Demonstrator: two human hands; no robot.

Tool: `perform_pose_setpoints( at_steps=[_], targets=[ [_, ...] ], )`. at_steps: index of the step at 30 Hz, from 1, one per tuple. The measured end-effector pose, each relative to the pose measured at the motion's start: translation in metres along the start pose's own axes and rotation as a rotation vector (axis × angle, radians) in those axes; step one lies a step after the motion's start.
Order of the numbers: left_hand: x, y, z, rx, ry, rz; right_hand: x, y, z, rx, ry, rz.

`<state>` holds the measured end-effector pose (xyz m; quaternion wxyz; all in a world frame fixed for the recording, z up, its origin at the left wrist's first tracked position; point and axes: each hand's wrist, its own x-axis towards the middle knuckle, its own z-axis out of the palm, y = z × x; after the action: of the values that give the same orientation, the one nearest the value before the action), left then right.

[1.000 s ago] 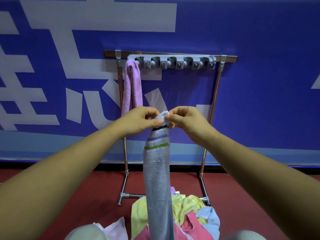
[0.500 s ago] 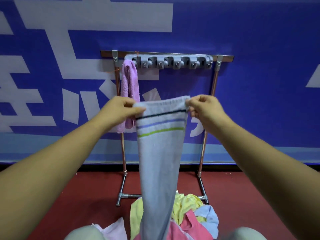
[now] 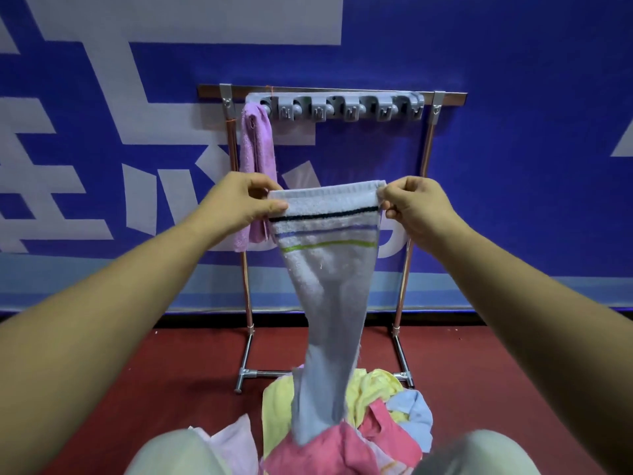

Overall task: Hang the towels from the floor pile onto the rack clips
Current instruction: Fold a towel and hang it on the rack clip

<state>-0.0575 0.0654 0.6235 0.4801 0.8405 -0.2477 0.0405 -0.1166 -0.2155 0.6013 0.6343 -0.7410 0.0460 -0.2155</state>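
A pale grey-blue towel (image 3: pixel 325 286) with black, purple and green stripes hangs between my hands, its top edge stretched flat. My left hand (image 3: pixel 239 204) pinches its left corner and my right hand (image 3: pixel 414 209) pinches its right corner. The towel's lower end trails down to the floor pile (image 3: pixel 376 416) of yellow, pink and blue towels. Behind stands the metal rack (image 3: pixel 428 159) with a grey clip strip (image 3: pixel 342 106). A purple towel (image 3: pixel 257 145) hangs from the leftmost clip; the other clips hold nothing.
A blue wall banner with large white shapes (image 3: pixel 513 166) stands right behind the rack. The floor (image 3: pixel 171 371) is red. My knees (image 3: pixel 171 454) in light trousers show at the bottom edge, on either side of the pile.
My hands went from pinched together at the towel's bunched top to apart, spreading the top edge wide. Over the last half second they widened a little more.
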Motion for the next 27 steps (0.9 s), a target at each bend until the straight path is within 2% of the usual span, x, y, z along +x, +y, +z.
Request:
perform_pose_setpoints(
  at_steps=[3,7,11,14,20,23,25,27],
  targets=[
    [0.003,0.005,0.002,-0.097,0.033,0.012,0.003,-0.005,-0.001,0.025,0.024,-0.015],
    [0.003,0.012,0.005,-0.045,0.026,0.046,0.01,-0.004,-0.004,0.068,0.049,-0.004],
    [0.002,0.01,-0.001,0.063,-0.099,0.087,0.009,0.0,-0.004,0.063,0.02,0.022],
    [-0.002,0.013,-0.001,0.171,-0.204,0.181,0.006,-0.001,-0.002,0.023,0.008,0.034],
    [-0.009,0.023,0.001,0.06,-0.485,0.196,0.005,-0.002,-0.003,-0.041,0.012,0.047],
    [-0.013,0.03,0.004,0.028,-0.602,0.146,0.003,-0.004,0.001,-0.063,0.027,0.038],
    [-0.015,0.032,0.008,0.063,-0.639,0.135,0.004,-0.004,0.003,-0.073,0.04,0.034],
    [-0.014,0.033,0.01,0.135,-0.564,0.183,0.003,-0.005,0.003,-0.098,0.048,0.037]
  ],
)
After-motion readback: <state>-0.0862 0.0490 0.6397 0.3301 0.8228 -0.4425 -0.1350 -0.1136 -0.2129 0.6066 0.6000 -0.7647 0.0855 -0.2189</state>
